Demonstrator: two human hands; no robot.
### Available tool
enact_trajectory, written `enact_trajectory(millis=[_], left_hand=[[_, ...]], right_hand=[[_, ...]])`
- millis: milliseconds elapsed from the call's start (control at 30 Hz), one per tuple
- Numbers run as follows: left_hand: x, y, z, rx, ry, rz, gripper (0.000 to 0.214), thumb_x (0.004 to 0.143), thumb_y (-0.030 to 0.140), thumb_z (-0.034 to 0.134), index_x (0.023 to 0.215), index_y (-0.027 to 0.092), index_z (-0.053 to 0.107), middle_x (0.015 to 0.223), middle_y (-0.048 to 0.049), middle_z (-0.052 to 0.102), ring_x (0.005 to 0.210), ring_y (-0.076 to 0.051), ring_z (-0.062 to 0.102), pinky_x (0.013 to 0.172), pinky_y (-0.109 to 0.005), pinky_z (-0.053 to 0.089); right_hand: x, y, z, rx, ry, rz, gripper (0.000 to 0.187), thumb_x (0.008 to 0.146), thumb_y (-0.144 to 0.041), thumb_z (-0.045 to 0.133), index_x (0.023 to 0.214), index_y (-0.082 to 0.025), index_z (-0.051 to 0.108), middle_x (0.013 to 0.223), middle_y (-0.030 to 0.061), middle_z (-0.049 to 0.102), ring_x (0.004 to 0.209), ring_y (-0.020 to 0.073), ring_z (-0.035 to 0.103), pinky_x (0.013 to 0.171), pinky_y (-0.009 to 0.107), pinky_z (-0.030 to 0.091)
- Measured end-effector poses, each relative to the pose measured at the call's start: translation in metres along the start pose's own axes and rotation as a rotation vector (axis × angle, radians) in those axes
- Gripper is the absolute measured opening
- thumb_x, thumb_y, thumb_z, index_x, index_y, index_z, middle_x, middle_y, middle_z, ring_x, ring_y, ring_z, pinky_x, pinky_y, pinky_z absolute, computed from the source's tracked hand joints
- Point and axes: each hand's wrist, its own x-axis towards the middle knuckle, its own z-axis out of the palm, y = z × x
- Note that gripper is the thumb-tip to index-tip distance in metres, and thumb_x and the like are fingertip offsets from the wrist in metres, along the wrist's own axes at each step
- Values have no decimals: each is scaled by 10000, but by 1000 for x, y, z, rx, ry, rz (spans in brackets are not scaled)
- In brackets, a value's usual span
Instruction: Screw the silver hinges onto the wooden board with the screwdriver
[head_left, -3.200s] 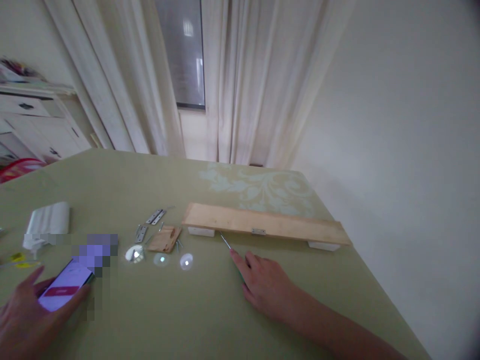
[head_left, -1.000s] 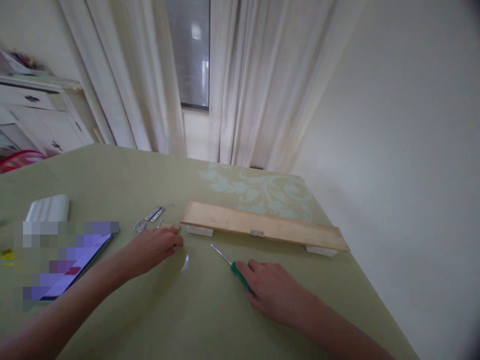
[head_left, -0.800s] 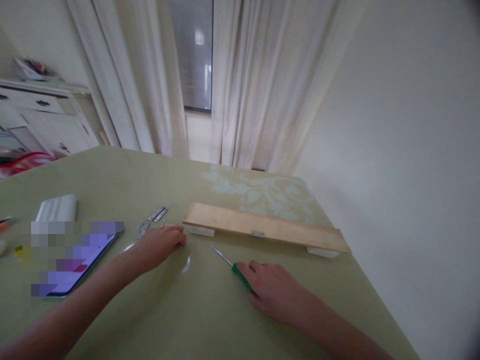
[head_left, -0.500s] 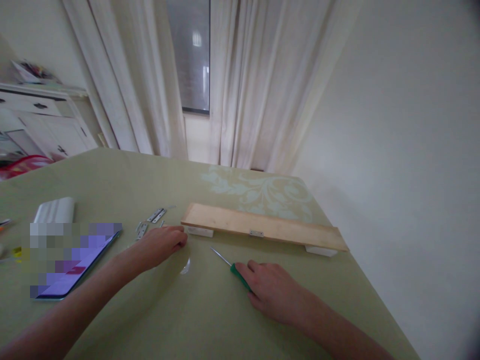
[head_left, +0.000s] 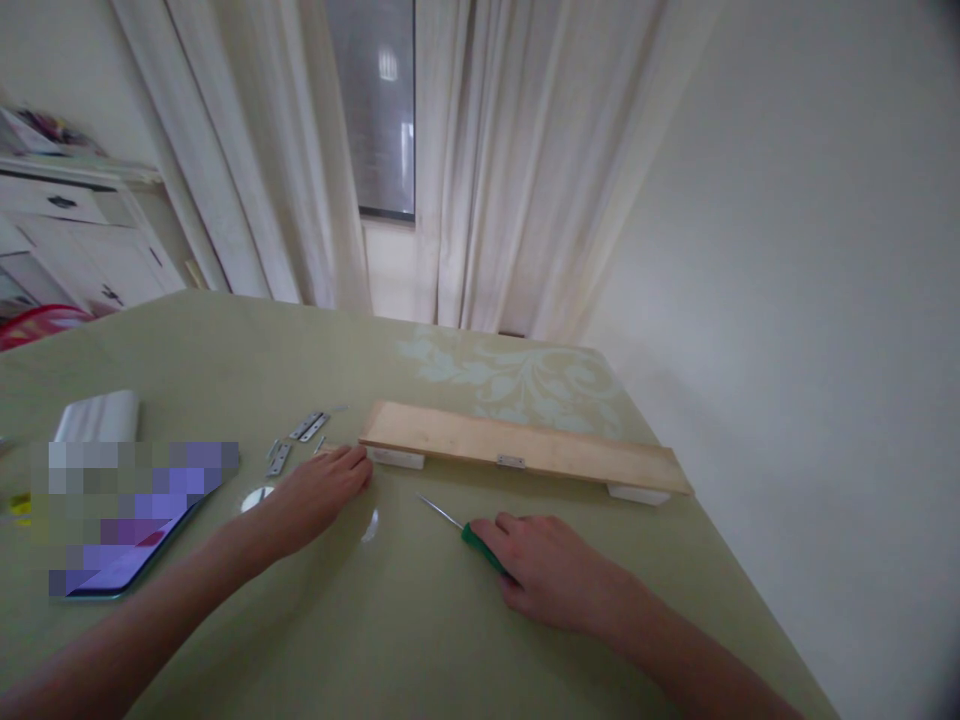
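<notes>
My right hand [head_left: 551,570] is closed round the green handle of a screwdriver [head_left: 480,545], whose thin shaft points away to the left above the table. A long wooden board [head_left: 525,445] lies beyond it, raised on a white block [head_left: 396,458] at the left and another white block [head_left: 637,495] at the right. A small metal hinge [head_left: 511,462] sits at the middle of the board's near edge. My left hand [head_left: 334,485] rests by the board's left end with fingers curled; whatever they may hold is hidden.
Loose hinges [head_left: 310,426] and small metal pieces lie left of the board. A round white item [head_left: 257,498] is partly behind my left forearm. Farther left are a tablet [head_left: 150,550], partly blurred out, and a white case [head_left: 101,415]. The green-covered table [head_left: 420,640] ends near a wall.
The view has shifted slightly, and the round white item now shows beside my left forearm. Both hands stay in nearly the same places, the screwdriver still in my right hand.
</notes>
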Motion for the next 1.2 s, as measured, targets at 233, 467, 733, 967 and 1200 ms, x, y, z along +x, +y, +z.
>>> enact_trajectory(millis=[233,467,733,967,1200], left_hand=[[0,-7,1,-101,-26,-23,351,977,-21,439,1090,172,710,1171,-133,724,1103,-283,705,979,-422,550],[5,-3,2,67,-73,-15,441,900,-84,448,1162,120,738,1265,-203,719,1183,-344,706,1046,-510,550],[12,5,-1,103,-60,-5,501,861,-126,399,1171,120,705,1205,-198,743,1160,-340,712,990,-471,559],[-2,17,-5,-120,-14,30,354,942,7,383,1051,178,672,1012,-103,696,908,-250,681,874,-391,525],[41,64,-78,-529,54,185,229,1045,296,501,1054,229,720,1065,-49,744,954,-193,688,873,-305,532]], right_hand=[[-16,4,-28,30,111,9,342,911,-243,614,1249,-218,666,1114,81,777,943,265,741,722,334,407],[-36,6,-65,106,449,30,138,950,-305,612,1041,-215,664,877,10,752,757,175,688,702,284,410],[-69,8,-135,63,1013,105,156,965,-333,649,863,-215,650,603,-72,587,467,69,447,542,218,361],[-67,19,-143,99,1223,182,205,988,-360,645,844,-214,636,590,-55,592,476,81,482,528,223,369],[-66,28,-131,156,1192,223,242,996,-392,628,839,-209,652,609,-39,590,501,91,483,556,239,381]])
